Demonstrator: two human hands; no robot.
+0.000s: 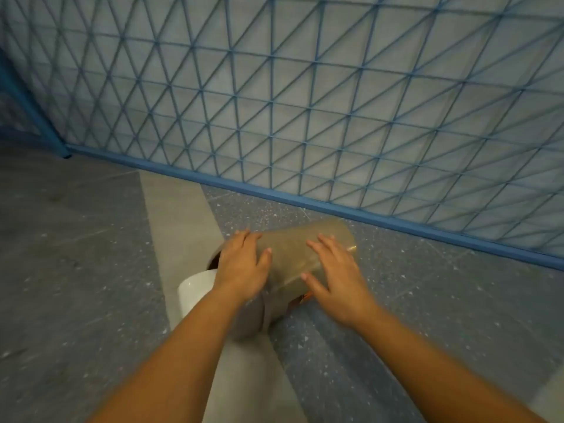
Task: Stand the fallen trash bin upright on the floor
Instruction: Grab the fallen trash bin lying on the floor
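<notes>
Tan trash bin (293, 248) lying sideways, both hands flat

Speckled grey floor (427, 300) with pale stripe, tan trash bin (293, 248) on its side, white cup (195, 290) beside it

I see the trash bin (293, 254), a translucent olive-brown cylinder, lying on its side on the grey speckled floor (427, 300) near the blue grid fence, its open mouth turned left and its closed base toward the right, blurred in my view
</notes>
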